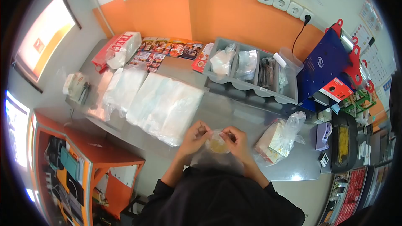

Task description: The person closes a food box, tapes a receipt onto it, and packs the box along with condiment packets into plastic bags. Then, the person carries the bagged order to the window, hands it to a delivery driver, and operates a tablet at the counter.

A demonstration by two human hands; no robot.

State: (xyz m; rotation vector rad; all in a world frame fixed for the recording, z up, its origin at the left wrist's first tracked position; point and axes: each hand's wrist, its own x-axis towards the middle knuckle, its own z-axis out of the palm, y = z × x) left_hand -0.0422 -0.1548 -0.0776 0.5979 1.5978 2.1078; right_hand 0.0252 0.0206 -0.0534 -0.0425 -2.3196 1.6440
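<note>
A small clear plastic bag (218, 144) with something yellowish in it is between my two hands, close to my body at the table's front edge. My left hand (196, 139) pinches its upper left side with closed fingers. On the upper right side, my right hand (237, 141) grips the plastic in the same way. What the yellowish content is, I cannot make out. Below the bag lies more clear plastic (217, 161), partly hidden by my dark clothing.
Stacks of plastic-wrapped white packs (165, 106) lie to the left. A grey compartment tray (251, 86) with packets and dark utensils stands at the back. A bagged carton (278, 140), a purple tape dispenser (323, 137) and a blue machine (321, 67) are on the right.
</note>
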